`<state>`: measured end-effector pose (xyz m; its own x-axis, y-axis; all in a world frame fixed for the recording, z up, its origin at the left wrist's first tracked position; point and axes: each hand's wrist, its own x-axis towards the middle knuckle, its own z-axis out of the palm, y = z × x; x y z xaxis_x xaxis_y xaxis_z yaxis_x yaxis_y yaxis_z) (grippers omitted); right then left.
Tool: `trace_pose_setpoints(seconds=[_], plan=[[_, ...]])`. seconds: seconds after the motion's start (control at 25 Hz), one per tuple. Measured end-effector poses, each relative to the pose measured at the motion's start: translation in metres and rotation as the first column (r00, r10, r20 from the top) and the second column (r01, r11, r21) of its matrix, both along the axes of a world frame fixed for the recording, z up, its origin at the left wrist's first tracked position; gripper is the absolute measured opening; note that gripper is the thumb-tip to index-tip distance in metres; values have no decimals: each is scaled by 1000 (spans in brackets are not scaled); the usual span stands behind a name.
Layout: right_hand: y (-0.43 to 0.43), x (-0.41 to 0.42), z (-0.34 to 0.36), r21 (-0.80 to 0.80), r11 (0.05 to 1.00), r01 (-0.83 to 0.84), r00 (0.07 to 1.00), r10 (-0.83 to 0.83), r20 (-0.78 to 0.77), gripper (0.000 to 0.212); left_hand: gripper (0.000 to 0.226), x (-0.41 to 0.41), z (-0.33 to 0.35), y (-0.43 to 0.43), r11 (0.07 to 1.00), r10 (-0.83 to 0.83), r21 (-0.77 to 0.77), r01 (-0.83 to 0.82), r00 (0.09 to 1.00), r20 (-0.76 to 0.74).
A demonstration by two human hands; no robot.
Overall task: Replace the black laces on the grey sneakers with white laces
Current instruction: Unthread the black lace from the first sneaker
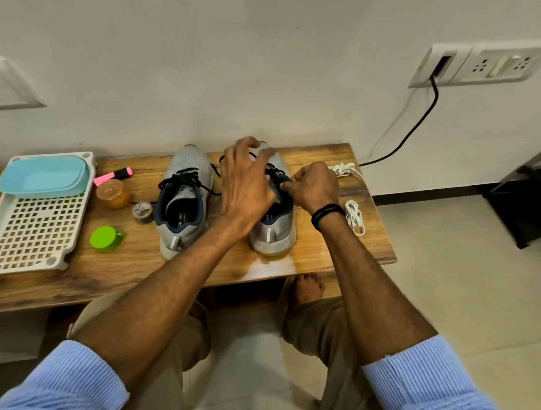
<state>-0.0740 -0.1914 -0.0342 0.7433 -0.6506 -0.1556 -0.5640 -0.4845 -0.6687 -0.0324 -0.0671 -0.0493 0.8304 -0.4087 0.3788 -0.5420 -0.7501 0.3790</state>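
Two grey sneakers stand side by side on the wooden table [290, 270], heels toward me. The left sneaker [183, 198] is still laced in black. My left hand [245, 184] hovers over the front of the right sneaker [273, 234] with fingers curled, and a strand of the black lace [221, 160] loops out from them. My right hand [312, 185] pinches the black lace at the eyelets on the sneaker's right side. One bundle of white laces [354, 217] lies right of that shoe, and another white bundle [342, 169] lies at the table's far right corner.
Left of the shoes are a tape roll [143, 211], an amber jar [113, 194], a pink highlighter [114, 174] and a green cup [104, 238]. A white perforated tray [33, 233] holding a blue lid [44, 176] sits at far left. A black cable [408, 134] hangs from the wall socket.
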Motion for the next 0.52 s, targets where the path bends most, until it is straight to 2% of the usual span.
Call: trace_pose_setpoints(seconds=[0.12, 0.24, 0.36, 0.44, 0.52], plan=[[-4, 1, 0, -12, 1000, -5, 1000, 5, -6, 22, 28, 4, -10, -6, 984, -96, 157, 85, 993, 62], [-2, 3, -3, -1, 1000, 6, 1000, -6, 4, 23, 11, 10, -13, -5, 994, -41, 104, 32, 995, 92], [0, 3, -2, 43, 997, 64, 997, -65, 34, 19, 8, 21, -2, 6, 975, 208, -79, -208, 978, -5], [-2, 2, -1, 54, 994, 90, 995, -93, 45, 19, 10, 30, 7, 18, 878, 410, -244, -412, 910, -64], [-2, 0, 1, 43, 995, 87, 995, -89, 42, 17, 12, 34, 13, 27, 813, 508, -292, -504, 859, -69]])
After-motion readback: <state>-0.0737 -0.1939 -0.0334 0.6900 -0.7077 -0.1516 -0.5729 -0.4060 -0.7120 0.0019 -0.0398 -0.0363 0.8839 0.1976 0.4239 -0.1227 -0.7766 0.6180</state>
